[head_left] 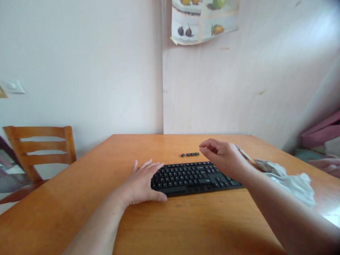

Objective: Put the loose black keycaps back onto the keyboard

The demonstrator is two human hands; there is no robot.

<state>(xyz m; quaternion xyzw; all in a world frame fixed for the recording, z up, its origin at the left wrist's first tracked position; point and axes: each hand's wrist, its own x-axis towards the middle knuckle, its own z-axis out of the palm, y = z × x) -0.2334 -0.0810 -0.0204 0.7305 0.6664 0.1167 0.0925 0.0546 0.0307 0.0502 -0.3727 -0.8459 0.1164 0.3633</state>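
Note:
A black keyboard [183, 176] lies on the wooden table. My left hand [142, 184] is around its left end, with the thumb along the front edge and the fingers spread at the far side. In its front row, several key sockets [196, 188] show without caps. Behind the keyboard, several loose black keycaps [192, 154] lie in a short row, the leftmost a little askew. My right hand [223, 156] hovers above the keyboard's right part, just right of the keycaps. Its thumb and forefinger are pinched together; whatever may be between them is hidden.
Right of the keyboard lie a crumpled pale cloth [294, 186] and a slim light-coloured object [243, 152], partly behind my right hand. A wooden chair [42, 147] stands at the left. The table [138, 145] meets the wall at its far edge.

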